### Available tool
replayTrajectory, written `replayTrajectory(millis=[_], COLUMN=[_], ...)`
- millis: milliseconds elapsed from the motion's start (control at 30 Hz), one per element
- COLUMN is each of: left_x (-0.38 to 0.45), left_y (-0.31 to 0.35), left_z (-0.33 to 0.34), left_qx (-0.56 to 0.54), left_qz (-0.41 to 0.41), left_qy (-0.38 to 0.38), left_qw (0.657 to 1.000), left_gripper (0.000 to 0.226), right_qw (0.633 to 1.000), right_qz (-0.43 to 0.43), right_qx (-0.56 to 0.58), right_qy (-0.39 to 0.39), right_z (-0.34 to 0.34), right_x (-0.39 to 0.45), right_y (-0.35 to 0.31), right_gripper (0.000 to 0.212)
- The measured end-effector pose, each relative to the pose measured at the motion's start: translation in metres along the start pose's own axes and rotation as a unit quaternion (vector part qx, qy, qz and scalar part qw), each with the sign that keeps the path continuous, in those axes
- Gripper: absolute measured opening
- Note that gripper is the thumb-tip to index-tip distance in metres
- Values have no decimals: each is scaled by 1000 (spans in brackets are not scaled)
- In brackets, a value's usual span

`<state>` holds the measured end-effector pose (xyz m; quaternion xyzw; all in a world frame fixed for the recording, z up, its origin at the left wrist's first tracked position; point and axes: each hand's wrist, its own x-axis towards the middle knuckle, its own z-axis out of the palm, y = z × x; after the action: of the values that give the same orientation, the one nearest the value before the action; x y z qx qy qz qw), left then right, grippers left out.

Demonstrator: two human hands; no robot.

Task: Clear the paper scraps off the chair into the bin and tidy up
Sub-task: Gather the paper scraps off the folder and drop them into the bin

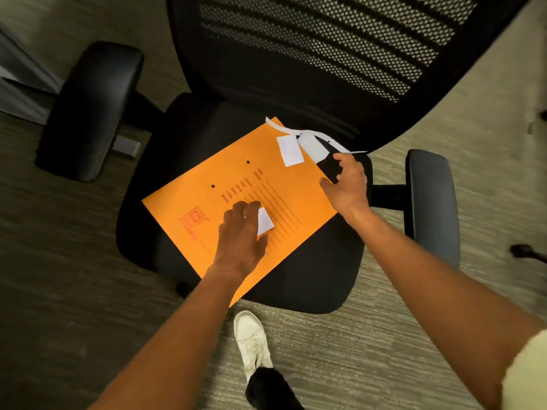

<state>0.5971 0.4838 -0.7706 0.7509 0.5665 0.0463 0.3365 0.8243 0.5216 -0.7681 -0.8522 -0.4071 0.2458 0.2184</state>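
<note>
An orange envelope (225, 184) lies across the seat of a black office chair (310, 276). My left hand (241, 235) rests on the envelope, fingers curled on a small white paper scrap (265, 221). A rectangular white scrap (290, 150) lies near the envelope's far corner. Beside it are a larger white scrap (310, 146) and a long curled strip (284, 128). My right hand (347, 184) reaches over the envelope's right edge; its fingers are bent above the seat, close to those scraps, and I cannot tell whether they pinch anything. No bin is in view.
The chair's mesh backrest (325, 39) rises behind the seat, with padded armrests at left (88, 108) and right (432, 202). My white shoe (251, 338) stands on the carpet in front. A grey cabinet (17, 81) is at far left. A dark object (524, 251) lies at the right edge.
</note>
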Motion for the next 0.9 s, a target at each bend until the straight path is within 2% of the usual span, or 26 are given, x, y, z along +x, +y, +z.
replayTrajectory(millis=[267, 433, 633, 900], left_x=[17, 20, 25, 55], left_y=[-10, -21, -27, -31], left_z=[13, 15, 6, -25], left_qx=[102, 52, 33, -107], left_qz=[-3, -16, -6, -9], left_qy=[-33, -54, -44, 7], left_qw=[994, 997, 998, 994], left_gripper=[64, 56, 34, 11], right_qw=[997, 989, 979, 973], right_qz=[-58, -100, -126, -118], right_qx=[-54, -99, -135, -156], right_qy=[2, -37, -86, -121], right_z=[-5, 0, 10, 21], right_x=[36, 62, 87, 104], right_y=[-3, -11, -15, -8], right_gripper=[56, 61, 65, 66])
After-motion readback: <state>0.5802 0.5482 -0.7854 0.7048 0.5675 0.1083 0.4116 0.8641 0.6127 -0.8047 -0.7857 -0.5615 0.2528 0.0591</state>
